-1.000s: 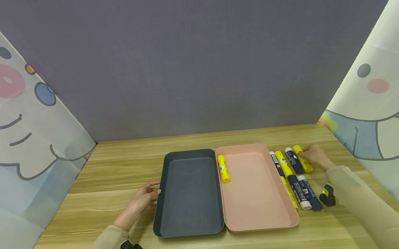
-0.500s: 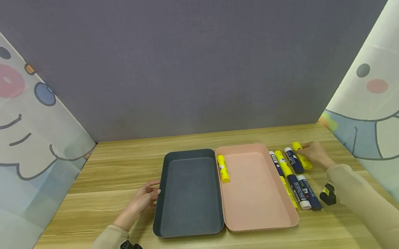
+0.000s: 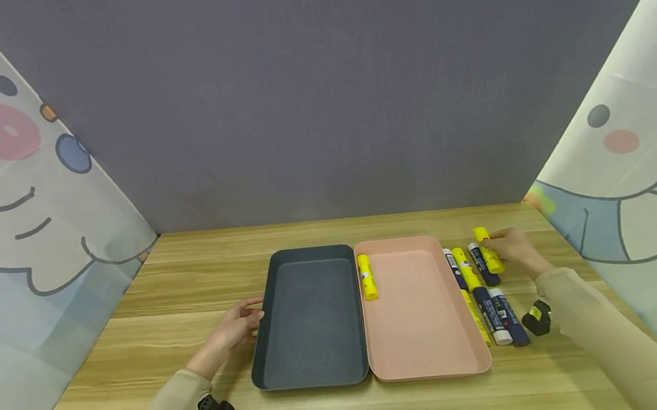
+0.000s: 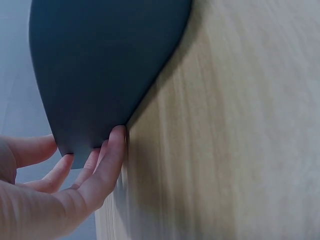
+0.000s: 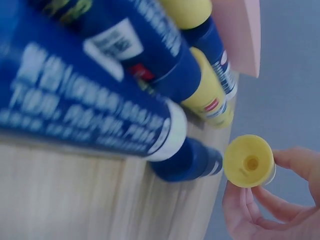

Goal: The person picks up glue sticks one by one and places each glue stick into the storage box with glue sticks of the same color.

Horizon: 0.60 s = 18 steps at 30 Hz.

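Observation:
My right hand (image 3: 517, 250) pinches a yellow glue stick (image 3: 490, 258) between thumb and fingers. In the right wrist view this glue stick (image 5: 245, 165) is lifted off the table, its round end facing the camera. Just left of it in the head view lies a dark blue glue stick (image 3: 484, 263), partly covered. My left hand (image 3: 234, 330) rests extended fingers against the outer left wall of the dark grey tray (image 3: 311, 337); its thumb (image 4: 37, 149) is at the rim. One yellow glue stick (image 3: 367, 278) lies in the pink tray (image 3: 424, 333), along its left wall.
Right of the pink tray lie several blue and yellow glue sticks (image 3: 493, 316) in two rough rows. Both trays stand side by side on the wooden table (image 3: 193, 269). A grey panel (image 3: 319, 101) rises behind the table, with printed cartoon sheets (image 3: 40, 191) at both sides.
My right hand has raised the yellow glue stick and carried it slightly left and away, so it now overlaps the blue one beside it. The left hand and both trays stay put.

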Each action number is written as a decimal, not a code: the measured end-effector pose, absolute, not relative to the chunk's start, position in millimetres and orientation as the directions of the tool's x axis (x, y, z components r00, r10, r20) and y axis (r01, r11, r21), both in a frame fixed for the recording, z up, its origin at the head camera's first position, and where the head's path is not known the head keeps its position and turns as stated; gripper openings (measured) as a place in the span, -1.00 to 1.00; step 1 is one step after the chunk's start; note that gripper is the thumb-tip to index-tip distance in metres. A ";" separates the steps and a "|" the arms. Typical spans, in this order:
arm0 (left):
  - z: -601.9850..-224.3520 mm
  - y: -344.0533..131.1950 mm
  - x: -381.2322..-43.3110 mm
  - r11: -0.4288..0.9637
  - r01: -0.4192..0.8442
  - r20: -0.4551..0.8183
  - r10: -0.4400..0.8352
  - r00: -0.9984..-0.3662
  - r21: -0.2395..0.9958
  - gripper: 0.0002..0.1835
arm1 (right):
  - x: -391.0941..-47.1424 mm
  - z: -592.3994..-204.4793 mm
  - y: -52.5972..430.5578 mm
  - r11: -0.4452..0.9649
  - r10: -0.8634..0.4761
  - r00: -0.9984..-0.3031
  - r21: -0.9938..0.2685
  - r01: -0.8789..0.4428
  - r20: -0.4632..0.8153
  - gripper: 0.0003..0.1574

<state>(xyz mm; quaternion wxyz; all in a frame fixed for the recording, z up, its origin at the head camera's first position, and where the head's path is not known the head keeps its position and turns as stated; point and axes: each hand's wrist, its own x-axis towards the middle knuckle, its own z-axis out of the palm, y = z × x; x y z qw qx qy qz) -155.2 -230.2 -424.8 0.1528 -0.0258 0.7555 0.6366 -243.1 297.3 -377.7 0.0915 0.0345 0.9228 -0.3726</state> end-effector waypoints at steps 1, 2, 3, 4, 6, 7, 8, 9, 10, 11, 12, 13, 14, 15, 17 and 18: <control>-423.2 -229.6 -154.8 0.188 -0.242 -0.272 0.152 -0.950 0.952 -0.47 | -242.9 -376.7 295.7 0.714 -0.006 -0.981 -0.687 0.132 -0.195 -0.23; -422.2 -229.2 -154.6 0.185 -0.242 -0.271 0.153 -0.950 0.953 -0.49 | -242.8 -375.6 294.0 0.708 -0.009 -0.981 -0.694 0.132 -0.196 -0.23; -420.7 -228.5 -154.0 0.179 -0.240 -0.268 0.154 -0.951 0.954 -0.49 | -242.7 -374.7 292.2 0.702 -0.010 -0.980 -0.699 0.135 -0.199 -0.23; -419.8 -227.9 -154.0 0.180 -0.251 -0.278 0.146 -0.949 0.951 -0.50 | -242.6 -373.7 290.5 0.693 -0.011 -0.979 -0.707 0.140 -0.205 -0.22; -418.4 -226.7 -153.7 0.175 -0.262 -0.286 0.132 -0.949 0.949 -0.52 | -242.3 -372.0 287.4 0.678 -0.017 -0.978 -0.721 0.143 -0.210 -0.21; -425.9 -229.2 -156.9 0.172 -0.267 -0.290 0.120 -0.950 0.948 -0.53 | -242.4 -371.4 285.8 0.667 -0.016 -0.976 -0.730 0.151 -0.217 -0.21; -434.2 -232.1 -160.5 0.170 -0.271 -0.291 0.110 -0.950 0.948 -0.54 | -242.3 -370.4 284.0 0.658 -0.012 -0.974 -0.735 0.164 -0.228 -0.20; -442.6 -235.1 -163.9 0.169 -0.271 -0.290 0.102 -0.952 0.948 -0.55 | -242.2 -369.5 282.1 0.649 -0.006 -0.971 -0.740 0.177 -0.237 -0.19; -451.3 -238.4 -167.6 0.169 -0.271 -0.289 0.096 -0.952 0.948 -0.55 | -241.9 -368.4 280.4 0.641 -0.001 -0.970 -0.744 0.187 -0.244 -0.18; -459.1 -241.4 -170.8 0.167 -0.271 -0.288 0.091 -0.953 0.948 -0.56 | -241.8 -367.6 278.5 0.632 0.003 -0.969 -0.750 0.195 -0.249 -0.17; -466.7 -244.3 -173.8 0.165 -0.270 -0.287 0.086 -0.954 0.949 -0.56 | -241.8 -366.6 276.1 0.624 0.011 -0.967 -0.754 0.204 -0.253 -0.17; -473.5 -246.9 -176.8 0.162 -0.272 -0.288 0.080 -0.954 0.948 -0.57 | -241.7 -365.7 273.7 0.614 0.017 -0.966 -0.760 0.214 -0.258 -0.17; -472.4 -246.5 -176.3 0.162 -0.275 -0.290 0.080 -0.954 0.948 -0.57 | -241.4 -364.7 271.3 0.608 0.021 -0.966 -0.764 0.217 -0.258 -0.18; -469.8 -245.6 -175.3 0.159 -0.279 -0.294 0.079 -0.953 0.947 -0.57 | -241.0 -364.0 269.1 0.601 0.019 -0.967 -0.770 0.215 -0.255 -0.18; -463.6 -243.4 -173.1 0.151 -0.290 -0.303 0.074 -0.950 0.945 -0.57 | -240.5 -362.8 264.6 0.599 0.008 -0.971 -0.776 0.196 -0.239 -0.21; -460.6 -242.3 -172.1 0.148 -0.296 -0.308 0.069 -0.949 0.944 -0.57 | -240.3 -362.3 262.3 0.599 0.001 -0.973 -0.779 0.185 -0.230 -0.23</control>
